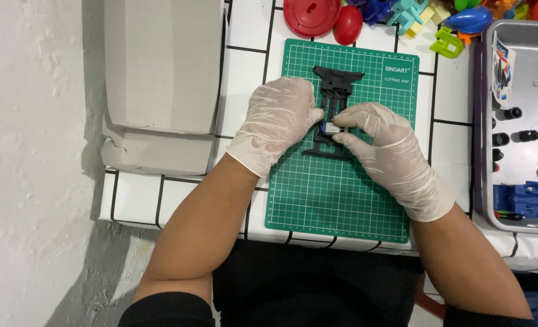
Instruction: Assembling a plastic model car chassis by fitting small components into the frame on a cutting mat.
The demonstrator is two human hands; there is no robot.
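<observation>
Both gloved hands meet over the black plastic frame (335, 109) lying flat on the green cutting mat (342, 194). Left hand (278, 124) presses on the frame's left edge, likely steadying it; right hand (390, 151) pinches a small silver-blue part (328, 128) at the frame's middle. Right of the mat sits a grey tray (484, 181) of parts; left, a cardboard box (160, 79); beyond, coloured toys (402, 15) on the bench (245, 66).
</observation>
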